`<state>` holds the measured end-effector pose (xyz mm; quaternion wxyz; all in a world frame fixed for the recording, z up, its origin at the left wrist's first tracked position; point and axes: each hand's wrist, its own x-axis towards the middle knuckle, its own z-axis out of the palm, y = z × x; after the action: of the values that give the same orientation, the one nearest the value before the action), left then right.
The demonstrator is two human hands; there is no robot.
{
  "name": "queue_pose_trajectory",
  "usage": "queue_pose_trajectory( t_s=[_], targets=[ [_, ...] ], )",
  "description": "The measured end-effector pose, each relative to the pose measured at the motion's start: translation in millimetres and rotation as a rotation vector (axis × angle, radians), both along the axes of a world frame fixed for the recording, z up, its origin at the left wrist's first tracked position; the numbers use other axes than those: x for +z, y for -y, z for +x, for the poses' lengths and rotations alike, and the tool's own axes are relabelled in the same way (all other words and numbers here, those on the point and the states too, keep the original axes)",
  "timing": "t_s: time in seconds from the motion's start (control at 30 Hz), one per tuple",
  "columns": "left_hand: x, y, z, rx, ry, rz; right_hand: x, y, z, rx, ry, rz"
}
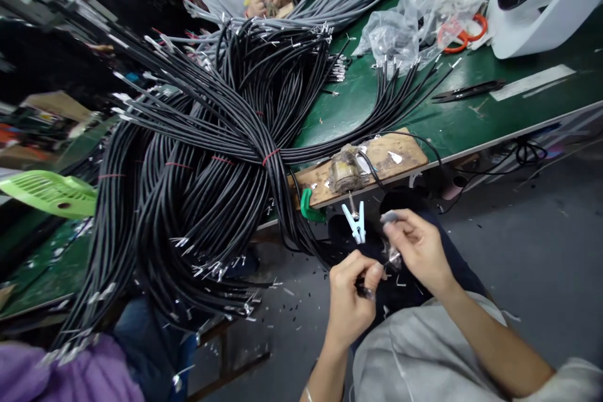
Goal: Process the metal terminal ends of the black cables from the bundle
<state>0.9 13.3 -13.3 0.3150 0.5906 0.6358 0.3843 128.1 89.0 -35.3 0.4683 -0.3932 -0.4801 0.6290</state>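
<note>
My left hand (353, 298) is closed round the end of a black cable (366, 293), most of it hidden in the fist. My right hand (419, 245) is just to the right, thumb and fingers pinched together; a grey covering shows at a fingertip, and what the pinch holds is unclear. Between the hands is a bit of shiny silver foil (392, 257). Just beyond them, a light blue clothespin (355, 223) hangs on the shaft of a small, grimy motor (345, 171). The motor sits on a wooden board (402, 151) at the table edge.
Large bundles of black cable (202, 201) cover the left of the green table (518, 113). A green clamp (311, 206) grips the board. Orange-handled scissors (464, 34), plastic bags (400, 25), black snips (466, 92) and a white fan (541, 25) lie right. Two other people sit nearby.
</note>
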Motion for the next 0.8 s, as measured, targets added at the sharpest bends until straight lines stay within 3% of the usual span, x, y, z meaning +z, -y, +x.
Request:
queue_pose_trajectory(
  t_s=[0.07, 0.17, 0.27, 0.4, 0.47, 0.57, 0.63, 0.7, 0.8],
  targets=[
    [0.9, -0.3, 0.5, 0.031, -0.010, 0.004, 0.4, -5.7, 7.3, 0.044, -0.037, 0.076],
    [1.6, -2.0, 0.2, 0.075, 0.002, 0.016, -0.7, -7.6, 14.0, 0.262, -0.031, 0.225],
    [0.6, -3.1, -1.8, 0.093, 0.086, -0.020, -6.0, -2.2, 8.3, 0.334, -0.096, 0.172],
    [-3.2, -1.7, -2.5, 0.095, 0.231, -0.056, -10.5, 11.2, -11.6, 0.196, -0.359, -0.143],
    [-4.8, -0.7, -0.3, 0.123, 0.300, -0.032, -9.2, 18.7, -18.6, 0.088, -0.361, -0.193],
    [-4.2, 0.1, 2.2, 0.205, 0.347, -0.028, -5.9, 25.7, -20.4, -0.149, -0.162, 0.063],
    [-1.9, -0.4, -0.4, 0.228, 0.349, -0.054, -3.7, 25.1, -17.8, -0.212, -0.059, 0.229],
    [0.4, -1.7, -7.1, 0.177, 0.376, -0.067, -1.4, 20.5, -14.8, -0.059, -0.110, 0.149],
    [1.4, -4.3, -18.5, 0.066, 0.427, -0.004, 2.0, 8.4, -9.3, 0.401, -0.362, -0.236]
  ],
)
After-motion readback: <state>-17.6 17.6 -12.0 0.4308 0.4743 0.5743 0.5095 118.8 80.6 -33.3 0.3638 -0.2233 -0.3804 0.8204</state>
